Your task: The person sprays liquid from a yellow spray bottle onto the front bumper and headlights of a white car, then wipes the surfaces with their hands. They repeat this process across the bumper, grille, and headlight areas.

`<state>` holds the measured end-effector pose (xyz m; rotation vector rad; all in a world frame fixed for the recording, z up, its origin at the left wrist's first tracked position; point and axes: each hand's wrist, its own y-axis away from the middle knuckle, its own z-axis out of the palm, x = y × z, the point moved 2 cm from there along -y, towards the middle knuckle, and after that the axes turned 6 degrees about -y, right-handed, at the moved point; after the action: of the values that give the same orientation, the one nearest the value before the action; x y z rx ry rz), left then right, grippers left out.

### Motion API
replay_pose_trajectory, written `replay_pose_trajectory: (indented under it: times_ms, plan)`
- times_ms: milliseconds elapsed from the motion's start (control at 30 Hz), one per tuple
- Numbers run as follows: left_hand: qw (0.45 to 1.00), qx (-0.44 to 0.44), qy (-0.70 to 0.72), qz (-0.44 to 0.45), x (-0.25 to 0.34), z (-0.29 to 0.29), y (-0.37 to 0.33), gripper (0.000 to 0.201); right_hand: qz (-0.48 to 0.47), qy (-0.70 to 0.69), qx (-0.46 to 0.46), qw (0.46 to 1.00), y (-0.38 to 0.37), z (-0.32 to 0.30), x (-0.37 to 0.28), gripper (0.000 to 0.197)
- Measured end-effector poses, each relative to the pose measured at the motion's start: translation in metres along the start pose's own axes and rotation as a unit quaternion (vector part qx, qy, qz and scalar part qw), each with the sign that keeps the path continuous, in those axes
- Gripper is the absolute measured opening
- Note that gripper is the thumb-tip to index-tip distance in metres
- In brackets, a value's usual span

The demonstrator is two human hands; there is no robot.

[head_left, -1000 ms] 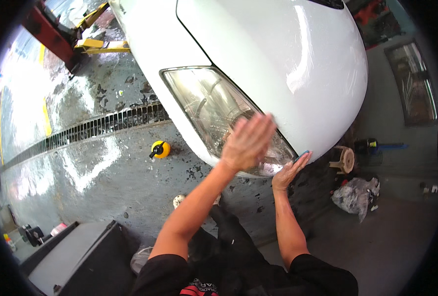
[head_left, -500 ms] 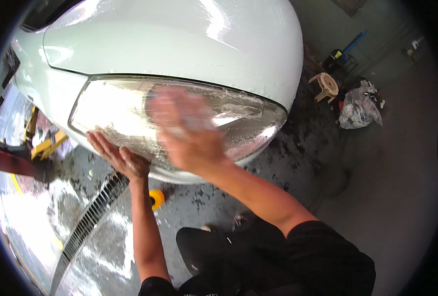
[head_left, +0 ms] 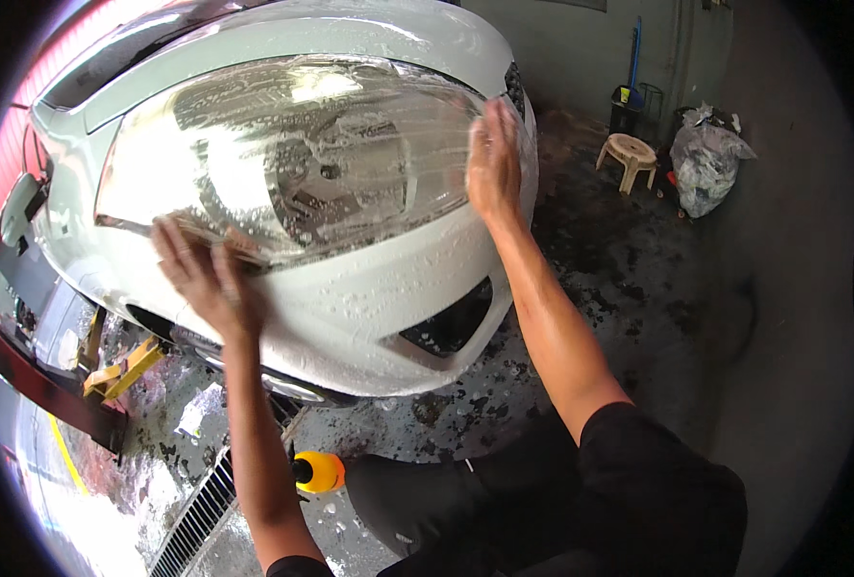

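Observation:
A large car headlight fills the middle of the white car's front corner. Its clear lens is wet, with streaks and droplets across it. My left hand lies at the lens's lower left edge, slightly blurred, its fingers apart and nothing visible in them. At the right end of the lens rests my right hand, fingers stretched out and close together against the surface. Its palm side is hidden, and nothing shows beyond the fingers. Droplets and suds cover the white bumper below the lens.
On the floor by my leg stands a yellow spray bottle, near a drain grate. A beige stool, a grey plastic bag and a black bin are at the far right. A yellow stand is at left.
My right hand has moved from the middle of the lens to its right end. The left hand stays near the lower left edge. The view has shifted, showing more bumper.

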<state>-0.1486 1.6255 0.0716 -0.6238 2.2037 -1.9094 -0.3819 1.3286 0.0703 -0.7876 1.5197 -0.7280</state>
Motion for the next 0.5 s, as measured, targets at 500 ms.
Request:
replay_pose_trajectory:
  times_ms: [500]
  plan:
    - [0.987, -0.053, -0.066, 0.137, 0.109, 0.017, -0.028, 0.056, -0.173, -0.283, -0.228, 0.915, 0.018, 0.036, -0.141, 0.065]
